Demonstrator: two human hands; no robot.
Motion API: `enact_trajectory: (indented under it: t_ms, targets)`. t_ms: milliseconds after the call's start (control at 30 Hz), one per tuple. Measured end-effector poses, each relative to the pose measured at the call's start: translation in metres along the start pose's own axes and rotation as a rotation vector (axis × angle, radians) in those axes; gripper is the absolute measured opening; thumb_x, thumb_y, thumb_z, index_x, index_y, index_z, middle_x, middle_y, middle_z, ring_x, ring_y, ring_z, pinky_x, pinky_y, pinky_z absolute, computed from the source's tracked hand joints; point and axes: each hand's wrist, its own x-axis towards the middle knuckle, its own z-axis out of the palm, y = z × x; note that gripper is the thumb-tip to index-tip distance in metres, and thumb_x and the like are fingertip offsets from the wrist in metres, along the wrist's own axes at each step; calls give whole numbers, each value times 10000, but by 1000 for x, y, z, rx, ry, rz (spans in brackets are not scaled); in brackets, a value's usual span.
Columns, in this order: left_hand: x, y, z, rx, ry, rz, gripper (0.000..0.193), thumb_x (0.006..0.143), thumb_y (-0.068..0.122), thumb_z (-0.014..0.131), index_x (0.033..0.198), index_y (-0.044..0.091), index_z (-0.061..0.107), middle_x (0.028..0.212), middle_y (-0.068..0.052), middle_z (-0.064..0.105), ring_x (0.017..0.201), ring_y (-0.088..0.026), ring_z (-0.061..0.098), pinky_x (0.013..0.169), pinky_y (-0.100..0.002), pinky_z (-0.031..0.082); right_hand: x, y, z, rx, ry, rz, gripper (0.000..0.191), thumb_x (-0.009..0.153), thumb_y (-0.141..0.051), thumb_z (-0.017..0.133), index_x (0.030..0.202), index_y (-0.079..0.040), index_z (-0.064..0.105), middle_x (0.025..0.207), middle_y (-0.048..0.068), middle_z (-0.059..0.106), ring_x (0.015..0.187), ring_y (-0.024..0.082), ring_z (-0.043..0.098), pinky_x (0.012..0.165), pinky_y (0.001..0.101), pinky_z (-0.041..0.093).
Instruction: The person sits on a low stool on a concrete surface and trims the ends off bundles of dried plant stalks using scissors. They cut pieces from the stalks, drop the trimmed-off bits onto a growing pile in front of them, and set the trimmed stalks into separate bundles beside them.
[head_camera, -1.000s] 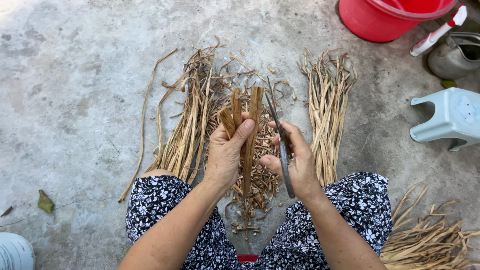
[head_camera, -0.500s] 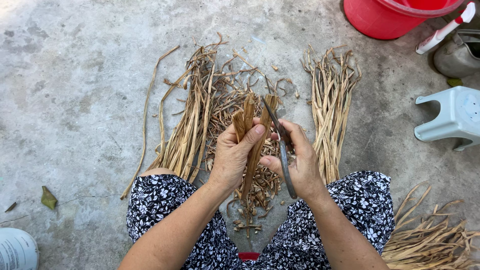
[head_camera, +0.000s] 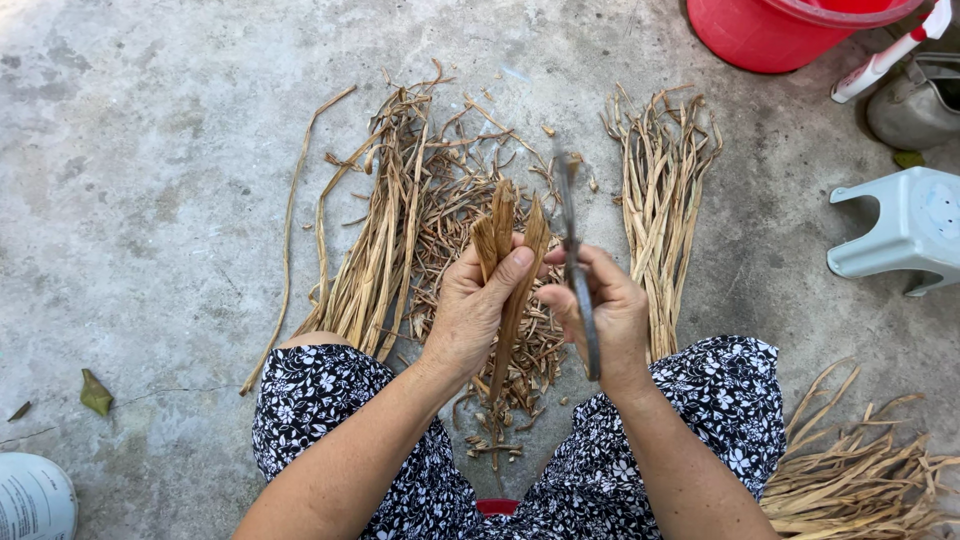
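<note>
Blurred knife (head_camera: 577, 270), right-hand (head_camera: 610, 315) grip

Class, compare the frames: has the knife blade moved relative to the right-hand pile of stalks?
Yes. The knife in the right hand has swung upright, tip up and away from the right-hand stalk pile.

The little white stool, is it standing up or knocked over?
Knocked over. The white stool lies on its side on the concrete, legs pointing sideways.

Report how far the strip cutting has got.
Done, apparently: a neat bundle right of the hands, and short scraps below them. In hand: left hand grips brown strips; right hand holds a knife. Seemingly left: the loose pile.
</note>
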Motion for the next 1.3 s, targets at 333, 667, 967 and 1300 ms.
enact_trajectory:
  t_ms: [333,667,967,1300]
  targets:
    - [-11,4,11,250,-202,86,493,1095,254,507,1567,122,445,1184,-41,712,846,-65,623,737,-230,566,-9,-14,7,232,-18,-382,421,979,-24,720,1341,-67,509,1156,67,697,997,95,695,888,246,606]
    - [-20,11,21,511,-337,107,625,1095,356,460,1651,188,228,1539,-44,521,1008,-60,547,870,-245,534,2,-17,4,339,65,-239,465,931,40,749,1326,-58,526,1106,56,680,976,105,676,840,239,603]
    - [-12,7,2,377,-179,122,418,1117,397,476,1342,65,596,951,16,588,906,-69,553,820,-243,484,11,-21,-16,636,-94,-80,448,900,36,696,1313,-45,541,1021,92,692,814,105,599,691,212,481]
    - [-21,22,20,661,-181,547,251,952,252,714,1058,36,646,961,24,619,857,-52,607,718,-222,522,2,-22,-5,381,-15,-176,425,925,-17,717,1307,-45,532,1040,51,644,916,119,641,824,262,549]
